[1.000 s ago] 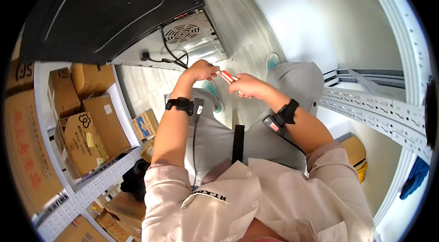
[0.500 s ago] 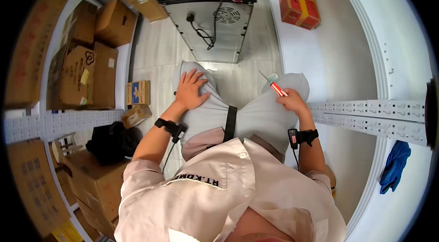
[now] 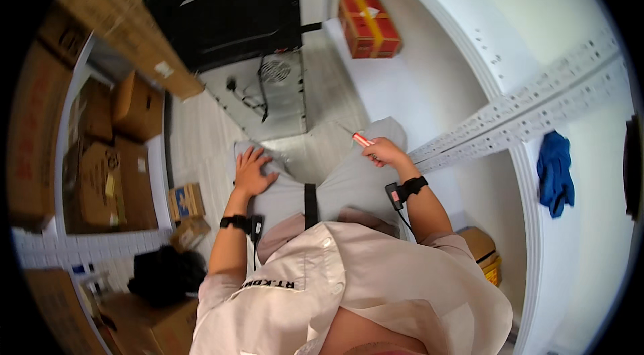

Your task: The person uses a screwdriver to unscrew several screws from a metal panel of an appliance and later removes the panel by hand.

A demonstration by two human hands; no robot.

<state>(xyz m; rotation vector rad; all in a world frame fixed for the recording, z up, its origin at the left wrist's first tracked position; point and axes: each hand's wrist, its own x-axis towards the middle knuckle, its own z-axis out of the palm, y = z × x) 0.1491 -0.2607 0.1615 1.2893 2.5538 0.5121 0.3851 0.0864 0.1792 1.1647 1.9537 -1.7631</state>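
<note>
Fingers spread, my left hand (image 3: 252, 172) rests flat on the left knee of my grey trousers (image 3: 349, 184). My right hand (image 3: 385, 151) is closed round the handle of a red and white screwdriver (image 3: 362, 139), above my right knee. The thin shaft points forward and to the left, touching nothing that I can make out. In front of my knees stands an appliance with a bare metal panel (image 3: 258, 110) and a black upper part (image 3: 235, 13). On the panel are a round vent (image 3: 275, 71) and a black power cord (image 3: 262, 96) with a plug.
Shelves on the left hold several cardboard boxes (image 3: 137, 107). A small blue-marked box (image 3: 186, 200) and a black cloth-like bundle (image 3: 168, 274) lie on that side. Right, a red box with yellow tape (image 3: 369, 26) sits on a white shelf. Blue gloves (image 3: 555, 174) lie beyond the perforated rail (image 3: 510, 113).
The view has turned and tilted, so the appliance and shelves appear shifted and rotated. My left hand stays on the knee, and my right hand still holds the screwdriver.
</note>
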